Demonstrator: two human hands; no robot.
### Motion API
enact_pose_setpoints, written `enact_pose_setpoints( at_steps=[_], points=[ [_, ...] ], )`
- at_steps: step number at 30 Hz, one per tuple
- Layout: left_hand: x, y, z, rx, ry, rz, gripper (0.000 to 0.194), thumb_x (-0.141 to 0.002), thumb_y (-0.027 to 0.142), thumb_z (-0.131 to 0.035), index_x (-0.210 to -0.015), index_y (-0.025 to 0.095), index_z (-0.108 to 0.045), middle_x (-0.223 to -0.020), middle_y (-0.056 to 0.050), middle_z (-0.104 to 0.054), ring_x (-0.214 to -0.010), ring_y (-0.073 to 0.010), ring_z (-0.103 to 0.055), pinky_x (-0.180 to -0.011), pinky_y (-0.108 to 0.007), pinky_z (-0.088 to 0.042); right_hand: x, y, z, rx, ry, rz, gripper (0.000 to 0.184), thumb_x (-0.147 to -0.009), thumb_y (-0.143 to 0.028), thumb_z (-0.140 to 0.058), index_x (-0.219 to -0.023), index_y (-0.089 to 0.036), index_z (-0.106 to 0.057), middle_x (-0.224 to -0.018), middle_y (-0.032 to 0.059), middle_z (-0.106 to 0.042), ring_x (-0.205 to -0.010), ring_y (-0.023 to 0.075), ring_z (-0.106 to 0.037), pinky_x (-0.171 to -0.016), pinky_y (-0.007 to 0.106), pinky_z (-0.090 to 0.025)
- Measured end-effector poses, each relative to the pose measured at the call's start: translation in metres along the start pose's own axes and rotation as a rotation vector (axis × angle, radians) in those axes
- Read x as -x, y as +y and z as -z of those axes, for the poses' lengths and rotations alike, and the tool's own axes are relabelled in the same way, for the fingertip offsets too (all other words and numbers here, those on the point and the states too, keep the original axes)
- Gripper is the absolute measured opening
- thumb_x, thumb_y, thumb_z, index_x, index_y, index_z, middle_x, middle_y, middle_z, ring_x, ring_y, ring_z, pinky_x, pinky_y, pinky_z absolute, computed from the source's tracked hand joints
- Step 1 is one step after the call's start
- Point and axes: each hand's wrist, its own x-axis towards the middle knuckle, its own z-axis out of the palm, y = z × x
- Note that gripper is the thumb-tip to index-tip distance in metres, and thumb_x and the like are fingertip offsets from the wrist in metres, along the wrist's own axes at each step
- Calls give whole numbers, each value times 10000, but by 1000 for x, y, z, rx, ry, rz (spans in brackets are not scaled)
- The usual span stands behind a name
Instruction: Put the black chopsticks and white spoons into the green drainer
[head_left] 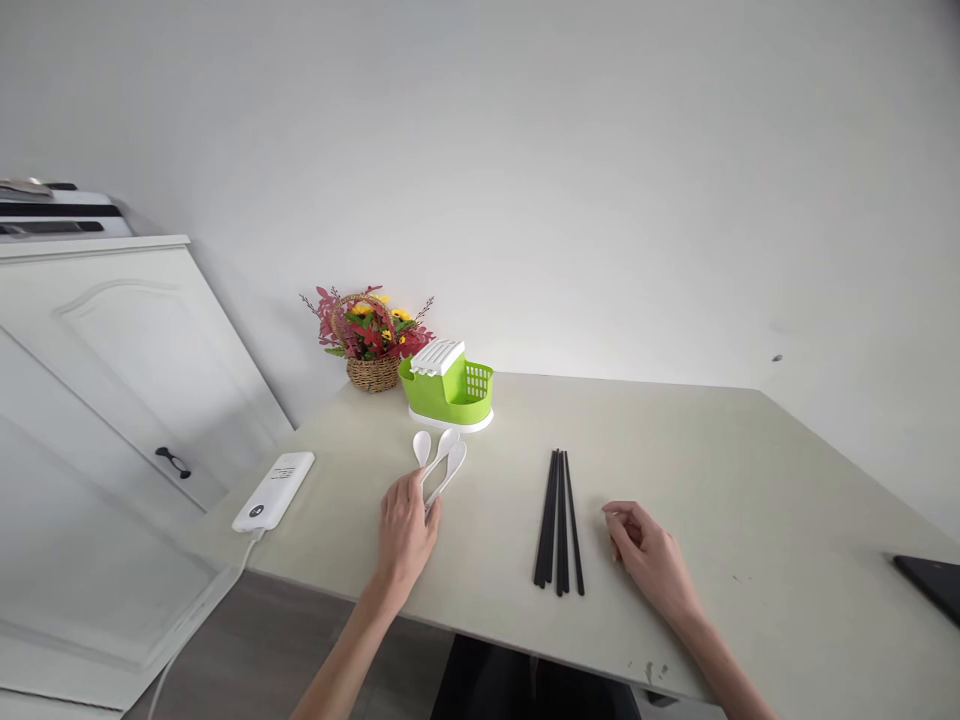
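My left hand [409, 528] is closed over the handles of three white spoons [448, 440], whose bowls point away from me on the tabletop. Just beyond the bowls stands a green caddy [448, 405] with a white base and a slotted white top. Several black chopsticks [561, 520] lie side by side between my hands, their thin ends pointing away and a few slightly splayed. My right hand [641, 550] rests on the table to the right of them, fingers curled in, with nothing visible in it.
A wicker basket [373, 375] of artificial flowers stands behind the caddy. On the table's left side lies a white power bank [274, 490] with a cable [206, 610] hanging over the edge. A dark device [930, 582] sits far right. A white cabinet [112, 400] adjoins the left.
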Motion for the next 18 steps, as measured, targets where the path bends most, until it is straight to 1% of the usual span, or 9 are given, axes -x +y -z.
enact_pose_setpoints(
  at_steps=[9, 18],
  points=[
    [-1, -4, 3, -54, -11, 29, 329, -973, 243, -550, -1293, 176, -515, -1184, -145, -670, -1126, -310, -630, -982, -455, -490, 1, 3, 0, 12, -7, -3, 409, -960, -606, -467, -1106, -250, -606, -642, -39, -553, -585, 177, -548, -607, 298, -426],
    [-9, -12, 0, -102, -45, 27, 258, -992, 301, -537, -1222, 192, -578, -1162, -134, -675, -1086, -298, -635, -936, -440, -493, 0, 6, -1, 10, -7, 2, 445, -961, -608, -466, -1151, -235, -617, -639, -34, -551, -581, 178, -534, -608, 303, -418]
  ],
)
